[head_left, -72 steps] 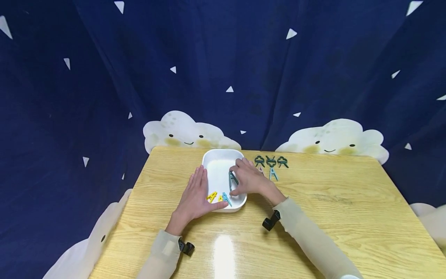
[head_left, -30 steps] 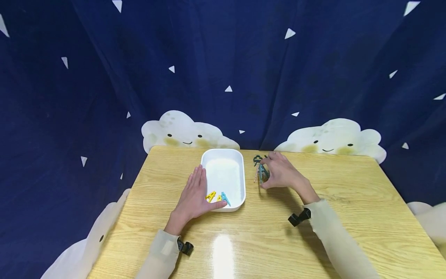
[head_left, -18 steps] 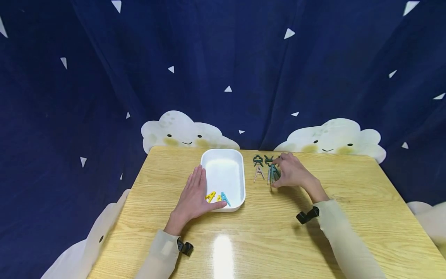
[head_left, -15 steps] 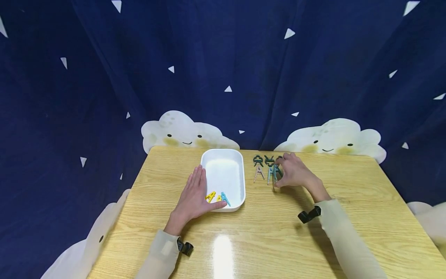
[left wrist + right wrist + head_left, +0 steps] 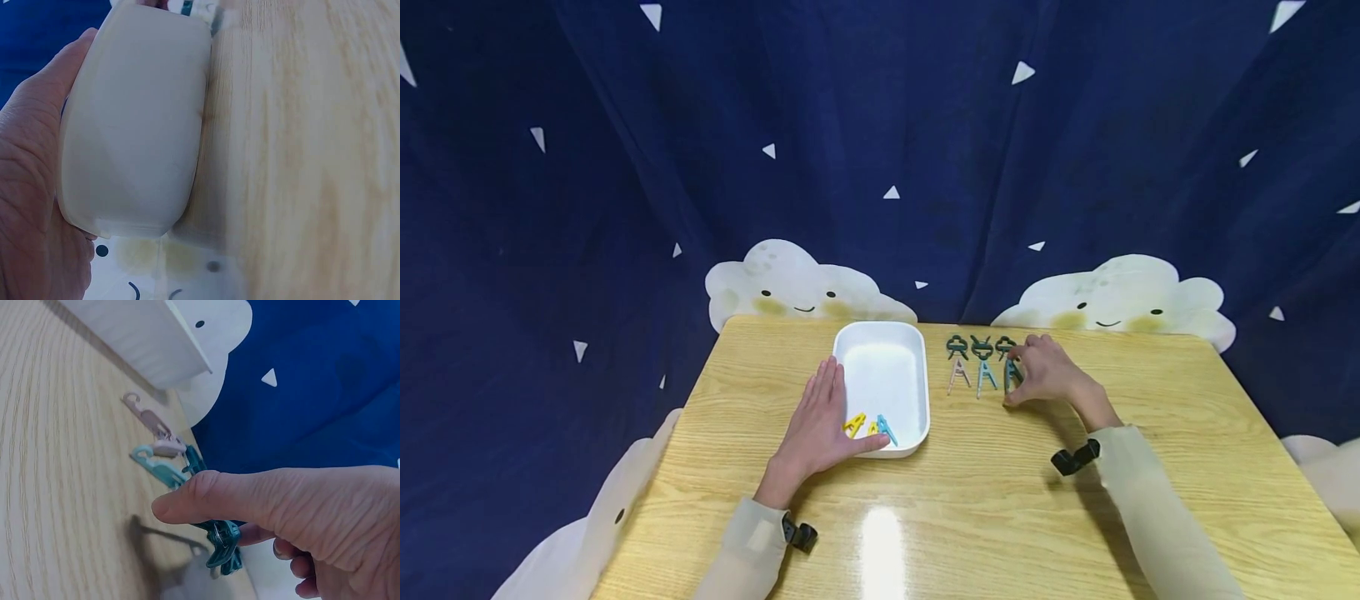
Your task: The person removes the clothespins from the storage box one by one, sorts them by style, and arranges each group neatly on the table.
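Note:
My right hand [image 5: 1051,371] pinches a dark green clothespin [image 5: 1011,377] between thumb and fingertips, close over the table; its spring end shows below my thumb in the right wrist view. Just left of it lie a light blue clothespin [image 5: 986,377] and a pink clothespin [image 5: 958,373], side by side. Behind these sits a row of dark green clips [image 5: 957,347]. My left hand [image 5: 820,417] lies along the left side of a white plastic tray [image 5: 922,350], fingers straight, thumb across its near edge. Inside the tray are yellow clothespins [image 5: 854,424] and a light blue clothespin [image 5: 887,428].
The wooden table [image 5: 1075,500] reaches well to the right of my hands. Its far edge meets a dark blue curtain [image 5: 880,125] printed with clouds and white triangles. Black wrist cameras [image 5: 800,533] sit on both sleeves.
My right hand has lifted the dark green clothespin out of the tray and carried it right, past the pink and light blue ones. My left hand has stayed at the tray.

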`<state>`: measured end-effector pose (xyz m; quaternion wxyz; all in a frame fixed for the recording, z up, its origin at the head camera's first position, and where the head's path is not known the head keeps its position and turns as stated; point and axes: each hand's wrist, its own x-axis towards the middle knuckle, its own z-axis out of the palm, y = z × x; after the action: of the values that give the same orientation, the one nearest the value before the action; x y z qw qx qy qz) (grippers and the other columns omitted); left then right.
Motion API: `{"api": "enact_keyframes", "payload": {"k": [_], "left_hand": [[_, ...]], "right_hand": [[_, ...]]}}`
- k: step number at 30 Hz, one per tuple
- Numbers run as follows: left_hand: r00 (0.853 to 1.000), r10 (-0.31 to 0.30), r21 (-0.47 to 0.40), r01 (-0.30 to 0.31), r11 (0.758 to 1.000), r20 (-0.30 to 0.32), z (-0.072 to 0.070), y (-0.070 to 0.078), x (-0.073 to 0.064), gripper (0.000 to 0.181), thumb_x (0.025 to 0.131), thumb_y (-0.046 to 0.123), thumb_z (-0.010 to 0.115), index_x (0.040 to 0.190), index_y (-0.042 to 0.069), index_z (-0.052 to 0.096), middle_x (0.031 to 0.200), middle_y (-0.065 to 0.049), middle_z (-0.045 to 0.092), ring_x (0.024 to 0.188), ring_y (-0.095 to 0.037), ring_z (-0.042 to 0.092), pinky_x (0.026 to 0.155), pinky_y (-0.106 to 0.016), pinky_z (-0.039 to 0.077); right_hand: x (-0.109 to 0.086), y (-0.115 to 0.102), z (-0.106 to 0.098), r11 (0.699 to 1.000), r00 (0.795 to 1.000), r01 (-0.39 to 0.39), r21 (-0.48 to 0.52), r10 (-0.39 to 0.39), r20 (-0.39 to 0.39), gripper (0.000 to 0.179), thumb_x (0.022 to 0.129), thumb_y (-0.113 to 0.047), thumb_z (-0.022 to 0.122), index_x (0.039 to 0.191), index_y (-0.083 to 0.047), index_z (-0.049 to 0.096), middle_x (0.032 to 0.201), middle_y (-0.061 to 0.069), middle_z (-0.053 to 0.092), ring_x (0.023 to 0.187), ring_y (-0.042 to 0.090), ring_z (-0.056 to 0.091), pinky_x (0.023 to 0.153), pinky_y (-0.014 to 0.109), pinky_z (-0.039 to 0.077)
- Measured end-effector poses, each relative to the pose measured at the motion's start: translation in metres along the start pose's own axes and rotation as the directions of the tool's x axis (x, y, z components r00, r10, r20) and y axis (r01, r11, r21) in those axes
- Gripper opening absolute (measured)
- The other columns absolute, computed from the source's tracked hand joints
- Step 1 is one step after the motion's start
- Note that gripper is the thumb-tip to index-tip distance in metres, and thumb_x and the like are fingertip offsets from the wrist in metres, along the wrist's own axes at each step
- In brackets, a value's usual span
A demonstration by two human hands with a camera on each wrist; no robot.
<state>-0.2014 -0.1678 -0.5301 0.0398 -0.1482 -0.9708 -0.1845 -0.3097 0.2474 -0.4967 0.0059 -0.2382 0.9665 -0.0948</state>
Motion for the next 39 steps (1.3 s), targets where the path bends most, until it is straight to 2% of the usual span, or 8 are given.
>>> {"api": "enact_keyframes", "payload": {"k": [1, 4, 18, 25, 32, 39], "left_hand": [[1.0, -0.001, 0.001, 0.001, 1.0, 0.001, 0.0, 0.0, 0.0, 0.146, 0.071, 0.102, 0.046, 0.165, -0.002, 0.005, 0.175, -0.018, -0.001, 0.162, -0.029, -0.002, 0.131, -0.044, 0.006], [1.0, -0.003, -0.001, 0.003, 1.0, -0.001, 0.0, 0.0, 0.0, 0.146, 0.071, 0.102, 0.046, 0.165, -0.002, 0.006, 0.175, -0.018, 0.0, 0.162, -0.029, -0.002, 0.131, -0.044, 0.006], [1.0, -0.002, -0.003, 0.002, 1.0, -0.011, 0.001, -0.001, 0.001, 0.146, 0.071, 0.102, 0.047, 0.165, -0.002, 0.007, 0.175, -0.017, -0.001, 0.162, -0.028, -0.002, 0.131, -0.043, 0.006], [1.0, -0.005, 0.0, 0.005, 1.0, 0.003, 0.001, -0.001, 0.001, 0.146, 0.071, 0.102, 0.047, 0.166, -0.001, 0.005, 0.175, -0.017, -0.002, 0.162, -0.027, -0.003, 0.131, -0.043, 0.005], [1.0, 0.002, 0.004, -0.002, 1.0, 0.0, 0.001, -0.001, 0.001, 0.146, 0.071, 0.102, 0.047, 0.166, -0.001, 0.006, 0.175, -0.018, -0.001, 0.162, -0.027, -0.003, 0.131, -0.042, 0.005], [1.0, 0.001, 0.006, -0.001, 1.0, -0.006, 0.001, -0.002, 0.002, 0.146, 0.07, 0.102, 0.046, 0.165, -0.002, 0.007, 0.175, -0.018, 0.001, 0.162, -0.028, -0.001, 0.131, -0.043, 0.006]], "right_hand": [[0.001, 0.001, 0.001, 1.0, 1.0, -0.007, -0.001, 0.007, 0.008, 0.079, 0.059, -0.049, 0.097, 0.116, 0.001, 0.074, 0.101, 0.014, 0.063, 0.095, 0.038, 0.052, 0.079, 0.046, 0.044], [0.002, 0.005, 0.006, 1.0, 0.999, -0.027, -0.014, 0.027, 0.034, 0.084, 0.06, -0.052, 0.096, 0.121, 0.001, 0.073, 0.099, 0.013, 0.061, 0.094, 0.036, 0.051, 0.077, 0.044, 0.044], [0.006, 0.017, 0.016, 0.998, 0.996, -0.064, 0.011, 0.063, 0.056, 0.085, 0.063, -0.057, 0.094, 0.122, 0.0, 0.072, 0.101, 0.013, 0.06, 0.097, 0.039, 0.051, 0.078, 0.047, 0.044], [0.006, 0.017, 0.014, 0.998, 0.998, -0.058, 0.012, 0.058, 0.04, 0.088, 0.061, -0.062, 0.093, 0.121, -0.001, 0.073, 0.1, 0.015, 0.06, 0.092, 0.036, 0.051, 0.072, 0.045, 0.042], [0.002, 0.005, 0.005, 0.996, 0.997, -0.075, 0.038, 0.075, 0.001, 0.086, 0.064, -0.055, 0.095, 0.125, 0.0, 0.072, 0.104, 0.016, 0.059, 0.095, 0.036, 0.05, 0.077, 0.046, 0.042], [0.002, -0.022, -0.001, 0.997, 0.995, 0.018, 0.077, -0.01, -0.1, 0.069, 0.07, -0.045, 0.093, 0.118, 0.001, 0.076, 0.102, 0.019, 0.064, 0.089, 0.035, 0.051, 0.075, 0.047, 0.04]]}}
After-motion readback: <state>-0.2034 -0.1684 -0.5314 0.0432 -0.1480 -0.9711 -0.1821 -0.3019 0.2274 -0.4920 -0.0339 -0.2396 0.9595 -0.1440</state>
